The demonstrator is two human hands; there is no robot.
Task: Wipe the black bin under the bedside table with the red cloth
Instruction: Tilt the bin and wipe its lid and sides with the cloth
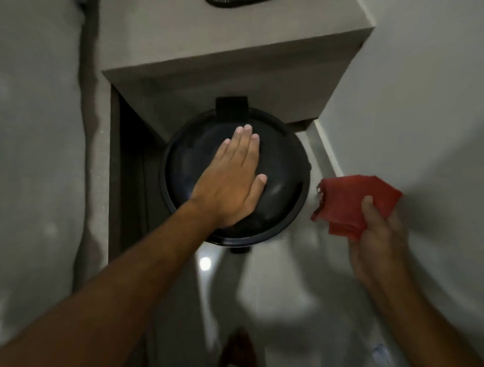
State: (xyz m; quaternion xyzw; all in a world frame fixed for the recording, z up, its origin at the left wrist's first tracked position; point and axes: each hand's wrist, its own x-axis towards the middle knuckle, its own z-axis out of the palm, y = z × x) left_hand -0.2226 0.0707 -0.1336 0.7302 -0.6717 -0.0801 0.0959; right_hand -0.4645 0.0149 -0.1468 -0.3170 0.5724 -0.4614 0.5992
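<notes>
A round black bin (pixel 285 170) with a domed lid stands on the floor, its back edge tucked under the grey bedside table (pixel 227 70). My left hand (pixel 230 178) lies flat on the lid with its fingers stretched out, gripping nothing. To the right of the bin, my right hand (pixel 377 235) holds a folded red cloth (pixel 351 204) in the air, apart from the bin. A black hinge tab (pixel 231 107) sits at the lid's far edge.
A grey bed side (pixel 39 157) runs along the left. A white wall (pixel 419 118) with a skirting board closes the right. A glossy light floor (pixel 275 301) lies in front of the bin. A dark object (pixel 230 2) rests on the table top.
</notes>
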